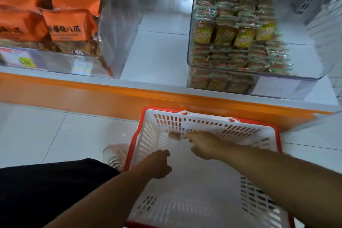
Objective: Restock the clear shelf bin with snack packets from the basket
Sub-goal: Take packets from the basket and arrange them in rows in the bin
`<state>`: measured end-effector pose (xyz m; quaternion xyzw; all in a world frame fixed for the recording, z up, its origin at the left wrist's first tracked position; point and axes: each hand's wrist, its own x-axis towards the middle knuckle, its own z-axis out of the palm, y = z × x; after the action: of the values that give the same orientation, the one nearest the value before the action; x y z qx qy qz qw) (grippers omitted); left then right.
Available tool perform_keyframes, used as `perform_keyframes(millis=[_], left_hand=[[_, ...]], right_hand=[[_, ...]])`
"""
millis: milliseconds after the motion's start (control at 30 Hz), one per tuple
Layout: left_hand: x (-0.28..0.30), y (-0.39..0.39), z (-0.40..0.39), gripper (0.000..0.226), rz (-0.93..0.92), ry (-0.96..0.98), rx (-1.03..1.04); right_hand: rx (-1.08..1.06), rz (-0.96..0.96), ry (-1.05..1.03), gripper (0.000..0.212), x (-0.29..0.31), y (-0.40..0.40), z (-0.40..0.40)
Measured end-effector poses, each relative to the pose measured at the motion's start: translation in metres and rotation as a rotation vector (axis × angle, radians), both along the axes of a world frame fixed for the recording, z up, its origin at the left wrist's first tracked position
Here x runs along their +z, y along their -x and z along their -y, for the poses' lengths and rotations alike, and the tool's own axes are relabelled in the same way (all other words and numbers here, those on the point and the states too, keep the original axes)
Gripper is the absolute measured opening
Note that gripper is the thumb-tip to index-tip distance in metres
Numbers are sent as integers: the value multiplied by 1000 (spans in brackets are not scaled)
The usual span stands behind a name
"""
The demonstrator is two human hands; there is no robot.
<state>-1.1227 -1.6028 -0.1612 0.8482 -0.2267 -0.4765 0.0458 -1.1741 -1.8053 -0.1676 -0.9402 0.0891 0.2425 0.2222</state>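
Reaching down into the basket (209, 187), I have both arms stretched forward from the bottom of the view. My right hand (204, 145) is deepest, near the far wall, its fingers closing on a small brownish snack packet (174, 135) that is too blurred to read. My left hand (159, 164) hovers over the basket floor with its fingers loosely curled and nothing in them that I can see.

The basket is white slotted plastic with a red rim, sitting on the pale tiled floor against the orange shelf edge (111, 94). Above it to the right stands the clear shelf bin (277, 87), holding neat rows of small packets (238, 42), some yellow-fronted. To the left, well apart, another clear bin (118, 24) holds large orange-labelled bags (68, 26) behind a price tag (20, 59).
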Motion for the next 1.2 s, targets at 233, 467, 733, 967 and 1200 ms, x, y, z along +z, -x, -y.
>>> perform_keyframes(millis=[233, 467, 733, 967, 1200], left_hand=[[-53, -5, -4, 59, 4, 54, 244], [-85, -2, -8, 54, -125, 74, 624], [-59, -21, 8, 28, -421, 331, 1319], [12, -34, 4, 27, -687, 601, 1169], [149, -46, 25, 17, -746, 782, 587]], right_hand=[[-699, -118, -512, 58, -97, -35, -64], [-571, -76, -234, 27, -126, -37, -65], [-282, 156, -310, 29, -85, -4, -47], [-236, 202, -478, 64, 29, 17, -27], [-230, 312, -643, 43, 172, 53, -2]])
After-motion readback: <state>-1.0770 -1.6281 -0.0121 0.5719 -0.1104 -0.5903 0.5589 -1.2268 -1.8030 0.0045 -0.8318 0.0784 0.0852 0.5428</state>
